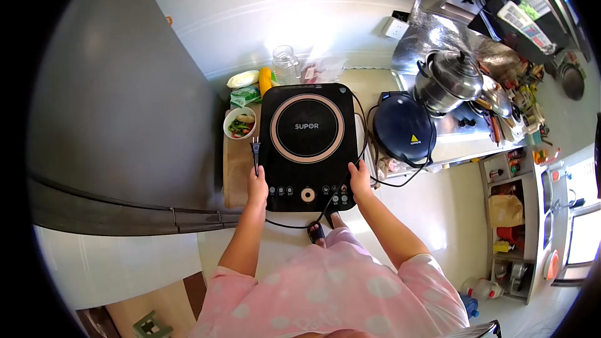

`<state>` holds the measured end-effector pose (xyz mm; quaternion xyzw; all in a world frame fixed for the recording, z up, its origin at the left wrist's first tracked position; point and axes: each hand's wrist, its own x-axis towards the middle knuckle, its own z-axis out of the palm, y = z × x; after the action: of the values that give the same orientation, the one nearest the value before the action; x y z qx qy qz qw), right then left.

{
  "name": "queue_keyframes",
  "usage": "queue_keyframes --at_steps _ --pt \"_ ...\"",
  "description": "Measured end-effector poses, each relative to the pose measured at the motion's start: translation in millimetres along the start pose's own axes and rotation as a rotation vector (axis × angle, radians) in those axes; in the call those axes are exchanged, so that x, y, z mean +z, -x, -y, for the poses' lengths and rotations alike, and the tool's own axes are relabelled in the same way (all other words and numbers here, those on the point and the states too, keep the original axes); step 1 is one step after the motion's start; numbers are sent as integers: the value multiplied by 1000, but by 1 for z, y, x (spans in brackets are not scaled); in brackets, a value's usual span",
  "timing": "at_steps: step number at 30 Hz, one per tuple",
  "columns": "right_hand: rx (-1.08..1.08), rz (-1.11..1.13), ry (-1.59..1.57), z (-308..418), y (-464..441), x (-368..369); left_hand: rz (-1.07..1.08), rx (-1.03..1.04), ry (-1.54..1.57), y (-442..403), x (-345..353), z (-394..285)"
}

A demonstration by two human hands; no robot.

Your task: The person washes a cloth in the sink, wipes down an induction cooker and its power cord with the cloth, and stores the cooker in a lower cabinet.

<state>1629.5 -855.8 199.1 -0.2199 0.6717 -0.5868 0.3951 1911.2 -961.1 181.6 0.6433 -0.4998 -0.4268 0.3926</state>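
A flat black induction cooker [307, 175] with a copper-coloured ring and a control knob is held level in front of my body. My left hand [257, 186] grips its left edge and also clasps the power plug [255, 150], whose prongs point away from me. On the opposite edge, my right hand [359, 179] is closed round the side near the front corner. The black power cord [288, 226] loops below the cooker's front edge and crosses its right side. The fingers under the cooker are hidden.
Behind the cooker are a white bowl of cut vegetables [240, 124], a corn cob [265, 80] and a glass pitcher [286, 64]. A dark blue round electric appliance [404, 126] and a steel pot [447, 84] stand right. A grey refrigerator [125, 100] borders the left; a wall socket [395, 27] is behind.
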Motion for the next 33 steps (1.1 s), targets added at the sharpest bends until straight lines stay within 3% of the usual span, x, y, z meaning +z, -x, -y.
queue_keyframes --at_steps 6,16,23,25,27,29,33 --pt "-164 -109 224 25 29 -44 27 -34 101 44 11 -8" --pt "-133 -158 99 59 61 -144 145 0 157 125 60 -77" --pt "-135 -355 66 49 91 -300 286 80 214 225 169 -84" --pt "-100 -320 5 64 115 -354 336 99 224 265 206 -93" --pt "-85 -453 60 36 117 -410 398 129 226 309 242 -112" --pt "-62 -411 -36 46 139 -461 463 142 222 356 268 -131" --pt "-3 -510 -136 48 171 -534 548 197 85 403 330 -125"
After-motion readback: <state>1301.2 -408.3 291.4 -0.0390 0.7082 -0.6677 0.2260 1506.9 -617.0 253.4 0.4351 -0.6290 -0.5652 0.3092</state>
